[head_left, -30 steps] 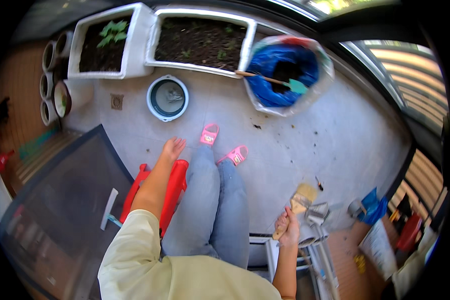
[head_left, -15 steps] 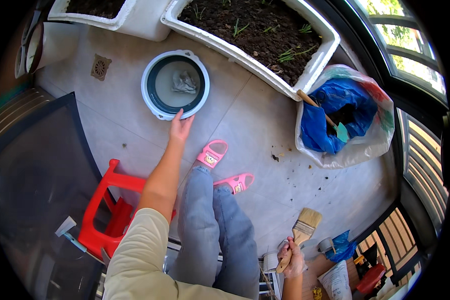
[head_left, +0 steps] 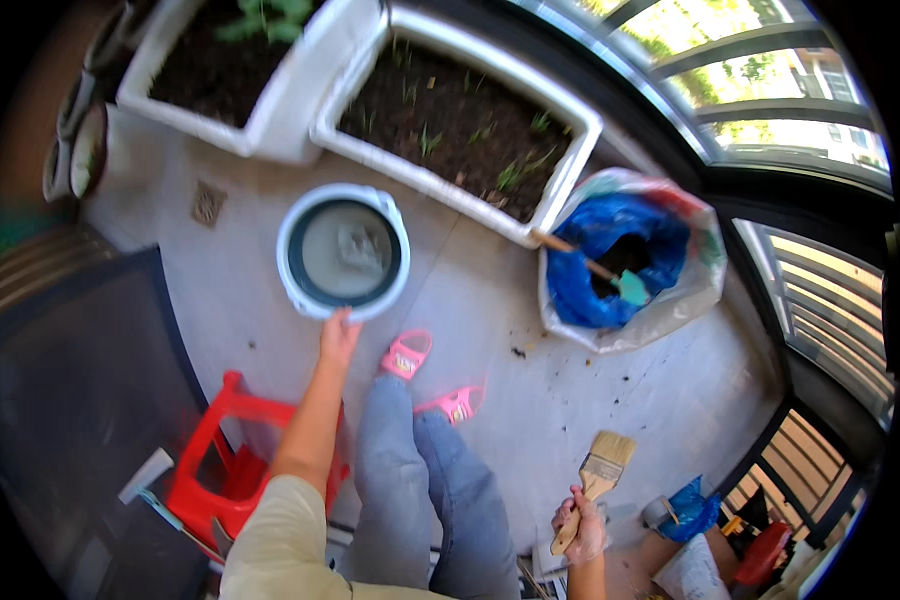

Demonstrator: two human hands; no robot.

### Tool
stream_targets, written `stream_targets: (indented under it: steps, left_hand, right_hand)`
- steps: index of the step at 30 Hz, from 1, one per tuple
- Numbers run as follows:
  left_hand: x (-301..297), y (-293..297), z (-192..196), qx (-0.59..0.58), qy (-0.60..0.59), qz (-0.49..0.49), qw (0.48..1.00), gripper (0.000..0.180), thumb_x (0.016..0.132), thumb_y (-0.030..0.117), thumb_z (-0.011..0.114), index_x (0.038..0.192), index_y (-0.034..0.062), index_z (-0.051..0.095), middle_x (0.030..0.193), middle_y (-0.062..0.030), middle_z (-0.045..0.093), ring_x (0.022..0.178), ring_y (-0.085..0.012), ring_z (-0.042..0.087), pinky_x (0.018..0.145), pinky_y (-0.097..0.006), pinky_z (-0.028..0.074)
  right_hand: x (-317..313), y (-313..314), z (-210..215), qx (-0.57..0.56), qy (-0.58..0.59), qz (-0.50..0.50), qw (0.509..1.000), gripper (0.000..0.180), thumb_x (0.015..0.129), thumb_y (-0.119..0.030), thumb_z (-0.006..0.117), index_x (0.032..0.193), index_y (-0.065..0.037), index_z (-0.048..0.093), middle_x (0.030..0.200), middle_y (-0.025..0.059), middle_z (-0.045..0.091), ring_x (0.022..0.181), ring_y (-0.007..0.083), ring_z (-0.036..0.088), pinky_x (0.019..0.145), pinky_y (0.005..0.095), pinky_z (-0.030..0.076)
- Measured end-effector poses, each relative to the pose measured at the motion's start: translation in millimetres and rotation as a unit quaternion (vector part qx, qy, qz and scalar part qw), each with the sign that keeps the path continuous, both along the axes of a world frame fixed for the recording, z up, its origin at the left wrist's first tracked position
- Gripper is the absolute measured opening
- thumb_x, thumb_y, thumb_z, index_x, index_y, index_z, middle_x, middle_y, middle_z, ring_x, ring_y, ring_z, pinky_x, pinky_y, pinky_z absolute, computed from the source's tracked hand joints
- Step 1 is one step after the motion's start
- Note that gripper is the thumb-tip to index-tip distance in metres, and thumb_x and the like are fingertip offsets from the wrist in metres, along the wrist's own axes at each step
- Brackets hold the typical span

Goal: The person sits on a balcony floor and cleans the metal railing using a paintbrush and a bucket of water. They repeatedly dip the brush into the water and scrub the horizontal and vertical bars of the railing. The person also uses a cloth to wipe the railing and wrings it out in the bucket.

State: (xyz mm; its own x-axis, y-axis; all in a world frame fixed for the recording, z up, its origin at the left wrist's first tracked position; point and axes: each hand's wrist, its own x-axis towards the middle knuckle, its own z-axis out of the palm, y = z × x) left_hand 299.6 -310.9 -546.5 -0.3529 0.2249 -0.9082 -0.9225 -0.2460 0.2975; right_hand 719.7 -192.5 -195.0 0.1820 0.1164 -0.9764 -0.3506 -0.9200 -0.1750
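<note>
Head view: L hand (head_left: 338, 338) at bucket (head_left: 342, 252) rim, R hand (head_left: 582, 520) w/ paintbrush (head_left: 596, 482).

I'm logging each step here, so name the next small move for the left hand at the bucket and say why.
Probably close the left hand on the near rim of the round bucket. Its fingers already reach that rim, while the right hand holds the paintbrush far off, so the bucket likely needs gripping first.

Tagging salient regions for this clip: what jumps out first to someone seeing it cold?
The left hand reaches out to the near rim of a round white bucket holding grey liquid, at centre on the pale floor. The right hand, low at the right, grips a wooden-handled paintbrush, bristles up. Bright accents: pink sandals below the bucket, a red stool at lower left, and a blue-lined sack beside the long soil planter.
</note>
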Motion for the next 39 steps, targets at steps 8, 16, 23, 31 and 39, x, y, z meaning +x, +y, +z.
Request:
stream_targets:
  steps: [8, 16, 23, 31, 39]
  left_hand:
    - [15, -1, 212, 0.016, 0.058, -0.148, 0.987, 0.047, 0.071, -0.014, 0.045, 0.116, 0.0004, 0.044, 0.106, -0.0124, 0.052, 0.098, -0.0289, 0.055, 0.088, -0.046, 0.048]
    - [30, 44, 444, 0.057, 0.049, -0.409, 0.909, 0.048, 0.071, -0.014, 0.044, 0.117, -0.0002, 0.04, 0.11, -0.018, 0.052, 0.101, -0.0353, 0.055, 0.085, -0.055, 0.047]
    - [67, 89, 563, 0.079, 0.064, -0.58, 0.808, 0.048, 0.07, -0.013, 0.044, 0.116, 0.0007, 0.041, 0.11, -0.018, 0.051, 0.1, -0.0361, 0.055, 0.081, -0.056, 0.049]
    - [145, 129, 635, 0.098, 0.039, -0.712, 0.695, 0.047, 0.072, -0.012, 0.042, 0.117, 0.0034, 0.041, 0.111, -0.0171, 0.049, 0.101, -0.0355, 0.054, 0.081, -0.055, 0.048]
    - [282, 154, 658, 0.109, 0.025, -0.76, 0.64, 0.045, 0.073, -0.006, 0.042, 0.118, 0.0004, 0.041, 0.112, -0.0184, 0.051, 0.103, -0.0337, 0.053, 0.086, -0.049, 0.046]
  right_hand:
    - [-34, 2, 108, 0.053, 0.091, -0.04, 0.994, 0.017, 0.092, -0.019, 0.05, 0.107, -0.011, 0.05, 0.066, 0.0022, 0.05, 0.051, 0.0134, 0.044, 0.047, 0.0248, 0.039]
    - [-52, -11, 220, 0.14, 0.196, -0.032, 0.97, 0.022, 0.089, -0.021, 0.056, 0.108, -0.012, 0.052, 0.063, -0.0007, 0.048, 0.046, 0.0115, 0.042, 0.042, 0.0256, 0.035]
    - [-21, -36, 303, 0.21, 0.081, -0.076, 0.971, 0.025, 0.088, -0.021, 0.058, 0.109, -0.009, 0.054, 0.066, -0.0015, 0.05, 0.049, 0.0067, 0.044, 0.04, 0.0209, 0.035]
    - [102, -148, 362, 0.303, 0.0, -0.412, 0.859, 0.014, 0.088, -0.017, 0.055, 0.098, -0.007, 0.052, 0.066, 0.0, 0.049, 0.045, 0.0072, 0.04, 0.042, 0.0217, 0.032]
    - [238, -263, 358, 0.346, -0.015, -0.582, 0.736, 0.01, 0.086, -0.016, 0.058, 0.086, -0.01, 0.05, 0.059, -0.002, 0.041, 0.042, 0.0068, 0.034, 0.039, 0.0227, 0.027]
